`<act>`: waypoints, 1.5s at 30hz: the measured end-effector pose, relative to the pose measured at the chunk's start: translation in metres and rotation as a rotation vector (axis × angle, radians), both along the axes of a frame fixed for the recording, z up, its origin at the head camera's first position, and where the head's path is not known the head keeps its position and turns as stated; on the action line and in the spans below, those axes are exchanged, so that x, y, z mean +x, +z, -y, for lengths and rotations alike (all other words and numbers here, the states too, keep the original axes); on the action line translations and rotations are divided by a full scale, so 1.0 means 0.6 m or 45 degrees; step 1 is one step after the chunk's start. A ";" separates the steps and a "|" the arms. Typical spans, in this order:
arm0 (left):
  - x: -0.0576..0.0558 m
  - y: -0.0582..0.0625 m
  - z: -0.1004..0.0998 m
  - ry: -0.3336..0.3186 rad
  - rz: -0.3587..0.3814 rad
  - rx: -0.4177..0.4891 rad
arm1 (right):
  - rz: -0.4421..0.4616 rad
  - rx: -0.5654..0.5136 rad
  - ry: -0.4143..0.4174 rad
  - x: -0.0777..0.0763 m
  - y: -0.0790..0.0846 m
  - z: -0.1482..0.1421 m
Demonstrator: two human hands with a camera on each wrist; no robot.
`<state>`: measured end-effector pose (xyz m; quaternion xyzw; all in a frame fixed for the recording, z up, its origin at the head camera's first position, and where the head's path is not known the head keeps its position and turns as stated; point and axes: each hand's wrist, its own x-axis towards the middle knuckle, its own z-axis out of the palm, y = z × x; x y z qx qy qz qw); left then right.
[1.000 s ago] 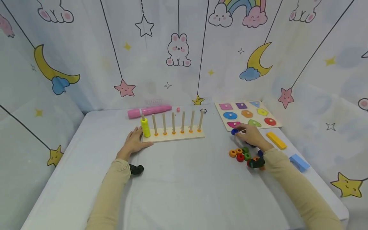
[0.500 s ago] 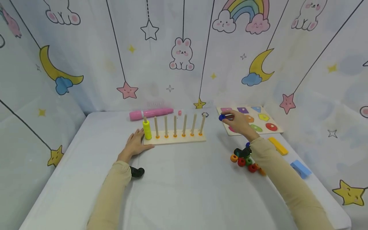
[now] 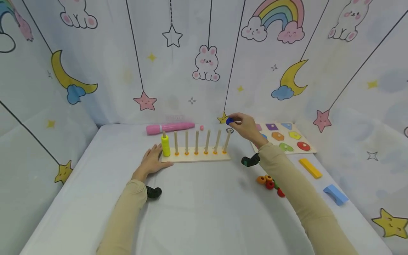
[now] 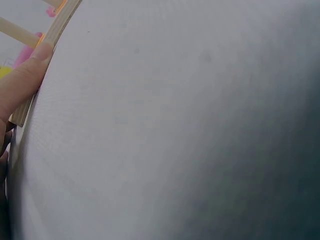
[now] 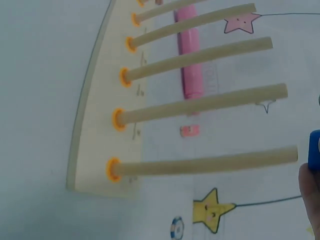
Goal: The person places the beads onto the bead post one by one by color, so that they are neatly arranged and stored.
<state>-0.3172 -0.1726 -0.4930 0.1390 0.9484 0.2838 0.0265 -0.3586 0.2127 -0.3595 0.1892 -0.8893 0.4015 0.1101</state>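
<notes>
A wooden peg board (image 3: 200, 159) with a row of upright pegs stands at the back of the table. Stacked yellow rings (image 3: 165, 146) sit on its leftmost peg; the other pegs are bare. My left hand (image 3: 151, 161) rests against the board's left end, fingers extended, thumb along the front edge; the left wrist view shows that thumb (image 4: 25, 80) touching the wood. Between thumb and fingers, my right hand (image 3: 246, 125) pinches a blue ring (image 3: 229, 121), raised just above the tip of the rightmost peg (image 3: 227, 141). In the right wrist view, the blue ring (image 5: 314, 150) is beside that peg's end.
Orange, red and green rings (image 3: 269, 185) lie below my right forearm, which hides part of the pile. A shape puzzle (image 3: 291, 143), a yellow block (image 3: 310, 168) and a blue arched block (image 3: 335, 194) are on the right. Behind the board lies a pink marker-shaped object (image 3: 170, 128).
My right hand has lifted the blue ring from near the loose rings and carried it left to the rightmost peg. The left hand stays at the board; the head view has shifted slightly.
</notes>
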 end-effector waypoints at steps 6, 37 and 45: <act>-0.002 0.002 -0.006 0.010 0.026 -0.021 | -0.001 -0.021 0.116 -0.009 0.015 0.086; -0.011 0.002 -0.022 -0.002 0.073 -0.043 | -0.046 0.255 0.455 -0.003 -0.001 0.264; -0.009 0.000 -0.009 0.026 0.065 -0.035 | -0.062 0.170 0.383 -0.006 0.001 0.239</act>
